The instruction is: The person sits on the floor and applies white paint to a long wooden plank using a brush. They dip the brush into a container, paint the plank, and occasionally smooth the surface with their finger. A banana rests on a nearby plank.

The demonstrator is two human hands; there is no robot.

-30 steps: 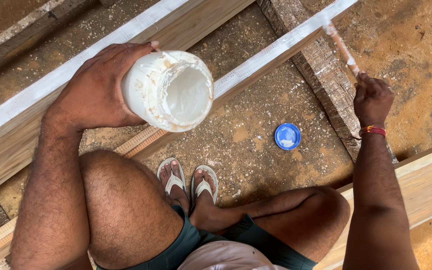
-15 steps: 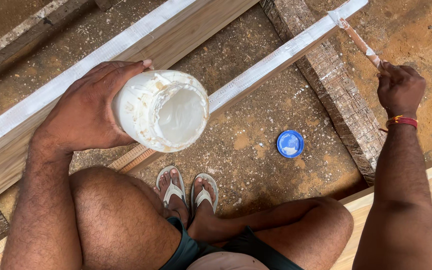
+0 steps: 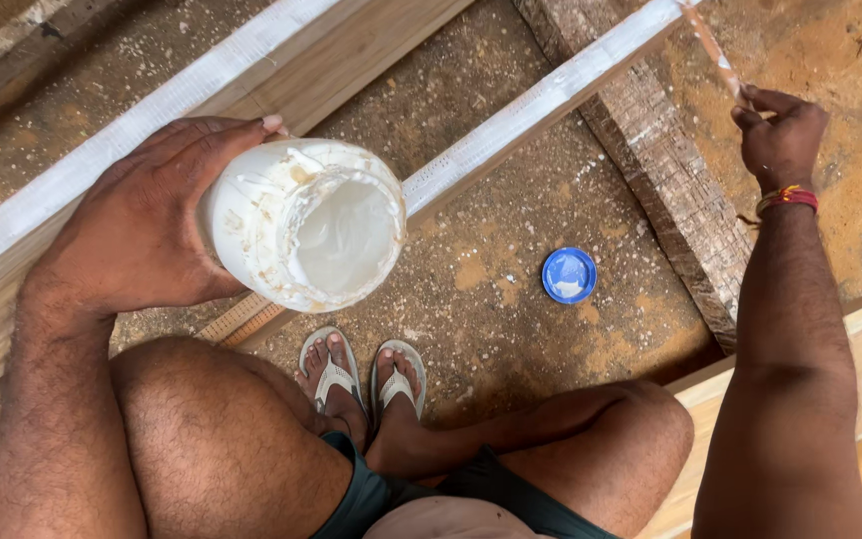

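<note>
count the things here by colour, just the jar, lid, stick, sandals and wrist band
white: 3, the open jar in the left hand and two sandals
blue: 1, the round lid on the ground
brown: 1, the thin stick in the right hand
red: 1, the wrist band
total: 6

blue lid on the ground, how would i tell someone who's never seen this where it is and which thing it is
Start at the person's two sandalled feet on the gravelly dirt floor. Look up and to the right of them, toward the rough dark beam that runs diagonally. The blue lid lies flat on the dirt just short of that beam: small, round, bright blue with a white smear inside, the only blue thing there.
</note>
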